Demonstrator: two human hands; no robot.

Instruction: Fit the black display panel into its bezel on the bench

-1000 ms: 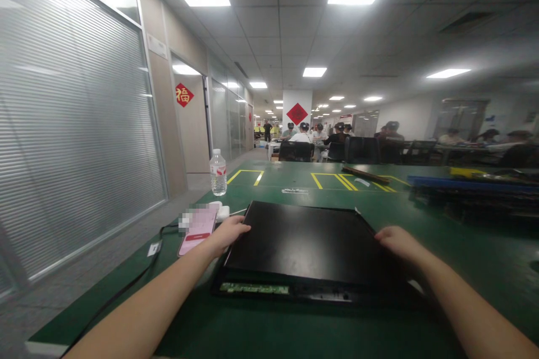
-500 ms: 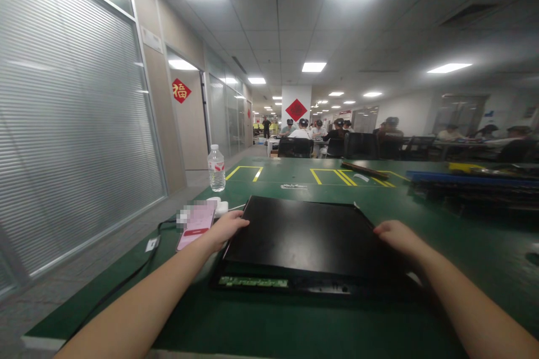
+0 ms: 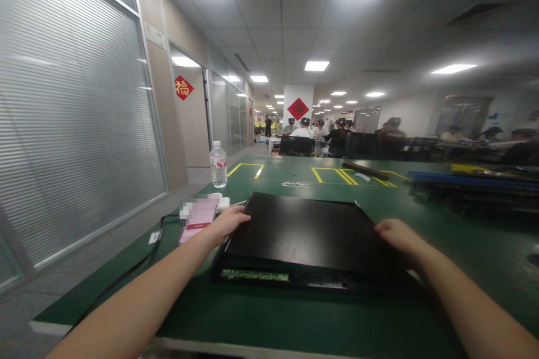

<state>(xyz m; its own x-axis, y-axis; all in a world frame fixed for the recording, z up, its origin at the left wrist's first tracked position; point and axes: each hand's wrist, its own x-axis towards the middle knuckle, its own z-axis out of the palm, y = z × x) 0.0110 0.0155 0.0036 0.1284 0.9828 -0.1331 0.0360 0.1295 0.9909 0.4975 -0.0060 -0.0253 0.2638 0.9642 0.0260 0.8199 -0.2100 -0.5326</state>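
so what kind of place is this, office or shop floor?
Likely an electronics assembly or repair floor inside an office building. Both hands, left hand and right hand, rest on a black panel with a circuit board strip, on a green bench mat with yellow tape outlines; seated workers fill benches behind.

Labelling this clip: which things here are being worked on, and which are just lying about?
In hand:
black flat panel, left hand on its left edge, right hand on its right edge
green circuit strip at its near edge

Lying about:
pink phone
water bottle
black cable
blue trays
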